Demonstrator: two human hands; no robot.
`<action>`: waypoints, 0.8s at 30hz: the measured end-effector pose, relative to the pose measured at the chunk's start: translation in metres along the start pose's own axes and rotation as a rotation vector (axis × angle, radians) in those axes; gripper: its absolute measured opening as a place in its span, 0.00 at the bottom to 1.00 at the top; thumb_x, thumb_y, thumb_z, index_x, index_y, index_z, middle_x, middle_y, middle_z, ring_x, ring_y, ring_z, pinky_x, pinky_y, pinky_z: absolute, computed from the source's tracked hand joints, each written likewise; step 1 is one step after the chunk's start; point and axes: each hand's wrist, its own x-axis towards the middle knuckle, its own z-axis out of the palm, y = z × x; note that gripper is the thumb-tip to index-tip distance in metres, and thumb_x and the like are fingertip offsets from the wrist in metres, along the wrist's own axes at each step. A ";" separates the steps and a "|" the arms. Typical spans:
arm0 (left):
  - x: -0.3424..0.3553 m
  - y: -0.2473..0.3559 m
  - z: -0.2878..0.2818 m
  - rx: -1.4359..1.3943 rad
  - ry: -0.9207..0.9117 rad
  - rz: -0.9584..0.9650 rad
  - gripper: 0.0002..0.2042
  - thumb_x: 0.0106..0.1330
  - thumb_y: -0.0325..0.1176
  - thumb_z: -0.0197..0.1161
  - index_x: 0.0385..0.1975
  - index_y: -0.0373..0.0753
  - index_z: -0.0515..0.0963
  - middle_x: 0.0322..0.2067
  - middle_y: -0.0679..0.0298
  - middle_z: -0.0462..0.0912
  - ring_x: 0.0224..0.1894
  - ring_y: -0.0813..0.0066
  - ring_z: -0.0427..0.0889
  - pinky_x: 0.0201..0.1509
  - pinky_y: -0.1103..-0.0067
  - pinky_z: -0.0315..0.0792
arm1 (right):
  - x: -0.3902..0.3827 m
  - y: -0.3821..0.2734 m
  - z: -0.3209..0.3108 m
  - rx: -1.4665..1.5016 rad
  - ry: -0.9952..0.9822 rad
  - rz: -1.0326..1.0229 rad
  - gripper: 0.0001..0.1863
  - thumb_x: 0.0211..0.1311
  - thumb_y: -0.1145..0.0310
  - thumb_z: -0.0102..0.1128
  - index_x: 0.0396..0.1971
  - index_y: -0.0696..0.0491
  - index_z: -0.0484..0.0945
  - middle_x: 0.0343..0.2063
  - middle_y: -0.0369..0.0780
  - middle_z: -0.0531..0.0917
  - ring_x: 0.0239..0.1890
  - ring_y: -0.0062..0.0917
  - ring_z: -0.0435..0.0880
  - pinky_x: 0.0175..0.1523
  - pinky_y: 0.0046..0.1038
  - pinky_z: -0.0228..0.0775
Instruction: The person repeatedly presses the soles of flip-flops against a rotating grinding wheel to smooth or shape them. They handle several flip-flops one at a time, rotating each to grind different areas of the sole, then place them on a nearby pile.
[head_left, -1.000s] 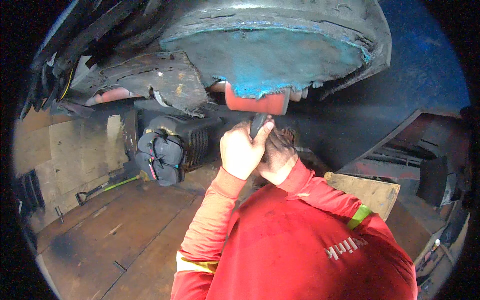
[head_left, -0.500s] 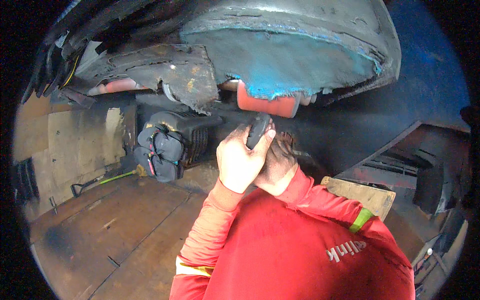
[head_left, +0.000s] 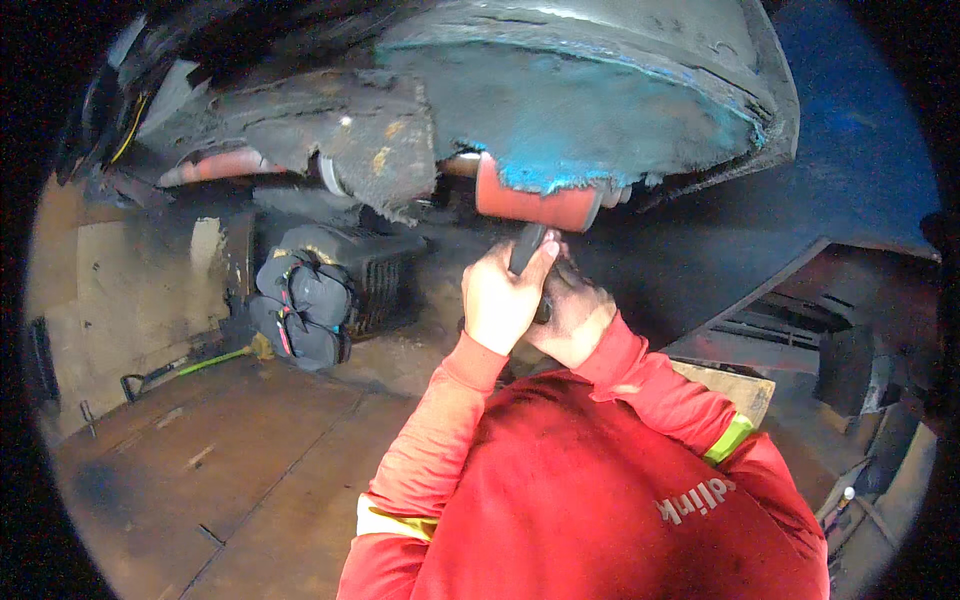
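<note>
Your light is uneven: it falls strongest on your left hand (head_left: 497, 302) and the red sleeve (head_left: 430, 445) below it, washing out fine detail, while your right hand (head_left: 578, 318) sits in deeper shade with its fingers smeared by blur. Behind them you get murky shadow, with the blue wall (head_left: 865, 150) dim and grainy, though a small glint flares on the ragged grey sheet (head_left: 385, 155). The fisheye bows your floor (head_left: 240, 450) along its left edge and blackens the view's corners.
</note>
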 end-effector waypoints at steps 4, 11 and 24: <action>-0.033 -0.012 -0.008 -0.432 -0.021 0.045 0.15 0.65 0.32 0.68 0.48 0.31 0.80 0.45 0.56 0.85 0.46 0.75 0.82 0.51 0.78 0.74 | -0.013 0.000 0.038 -0.481 0.342 -0.236 0.33 0.52 0.60 0.63 0.56 0.62 0.70 0.66 0.57 0.63 0.70 0.47 0.62 0.66 0.51 0.56; -0.079 0.027 -0.105 -0.367 0.103 0.061 0.13 0.61 0.25 0.69 0.45 0.30 0.82 0.43 0.60 0.85 0.45 0.78 0.80 0.52 0.79 0.74 | -0.059 -0.004 -0.002 -0.089 0.368 -0.664 0.47 0.52 0.49 0.71 0.68 0.53 0.58 0.68 0.56 0.62 0.70 0.50 0.61 0.68 0.52 0.53; -0.066 0.143 -0.144 -0.357 -0.007 0.337 0.14 0.58 0.28 0.73 0.43 0.31 0.83 0.33 0.66 0.85 0.35 0.83 0.80 0.41 0.82 0.75 | -0.067 -0.076 -0.068 1.057 -0.118 -0.384 0.55 0.49 0.58 0.79 0.71 0.55 0.52 0.65 0.42 0.67 0.68 0.28 0.63 0.70 0.36 0.57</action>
